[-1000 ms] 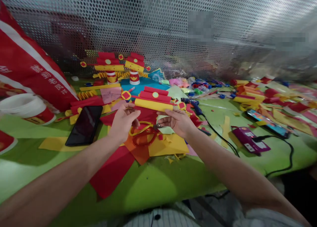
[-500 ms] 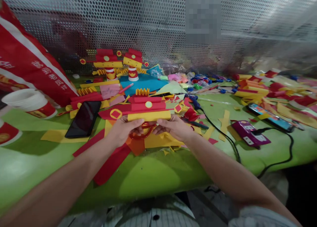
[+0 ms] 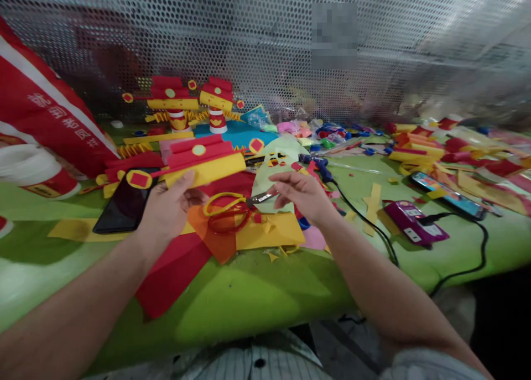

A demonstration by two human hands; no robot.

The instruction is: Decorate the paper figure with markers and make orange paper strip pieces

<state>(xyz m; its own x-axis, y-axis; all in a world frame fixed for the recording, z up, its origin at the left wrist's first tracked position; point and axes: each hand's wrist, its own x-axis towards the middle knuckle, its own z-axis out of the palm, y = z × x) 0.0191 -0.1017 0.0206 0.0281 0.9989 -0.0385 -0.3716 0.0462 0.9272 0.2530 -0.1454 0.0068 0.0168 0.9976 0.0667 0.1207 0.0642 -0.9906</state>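
My left hand (image 3: 168, 208) grips a red and yellow paper hat (image 3: 215, 167) at its lower left edge, thumb on the yellow band. The hat tilts up to the right and has coin-like squares at both sides. My right hand (image 3: 298, 194) is apart from the hat, its fingers loosely bent and parted above the blades of scissors (image 3: 228, 214). Nothing can be made out in it. The scissors, with yellow and red handles, lie on orange and yellow paper (image 3: 269, 233).
Two finished paper figures (image 3: 178, 120) stand at the back. A black phone (image 3: 124, 206) and white cup (image 3: 37, 170) are on the left. A blue glue gun (image 3: 323, 167), purple power block (image 3: 415, 222) with black cable and another phone (image 3: 448, 194) lie on the right.
My right hand has let go of the hat and moved right. My left hand has carried the hat left and tilted it, uncovering the scissors.
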